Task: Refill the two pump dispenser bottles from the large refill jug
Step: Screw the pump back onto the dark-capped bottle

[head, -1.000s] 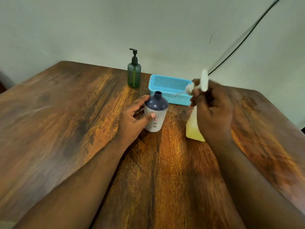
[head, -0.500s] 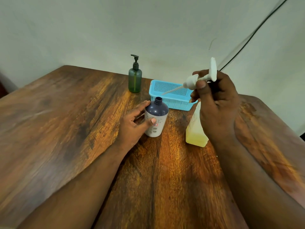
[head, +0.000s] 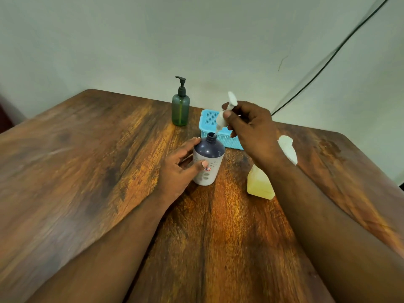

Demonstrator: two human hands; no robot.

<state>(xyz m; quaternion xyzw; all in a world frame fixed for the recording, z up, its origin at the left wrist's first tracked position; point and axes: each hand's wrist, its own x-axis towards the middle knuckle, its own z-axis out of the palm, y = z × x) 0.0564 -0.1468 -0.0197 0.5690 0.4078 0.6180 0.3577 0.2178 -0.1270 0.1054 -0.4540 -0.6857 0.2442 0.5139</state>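
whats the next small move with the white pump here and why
Probably lower the white pump straight down: its tube tip sits at the open neck of the blue-topped bottle, which the left hand steadies, while the right hand pinches the pump.

Two bare forearms reach into view from the bottom edge, one from the lower left and one from the lower right. No sleeve covers either of them as far as the frame shows. The left hand (head: 178, 169) has short, pale, neatly trimmed nails; the thumbnail shows most clearly, and another nail shows at a fingertip. The right hand (head: 251, 130) is seen mostly from its back, with the knuckles forming a rounded ridge and one nail facing the camera. Faint hair shows along the forearms. The picture is slightly blurred, so finer detail on the fingers cannot be made out
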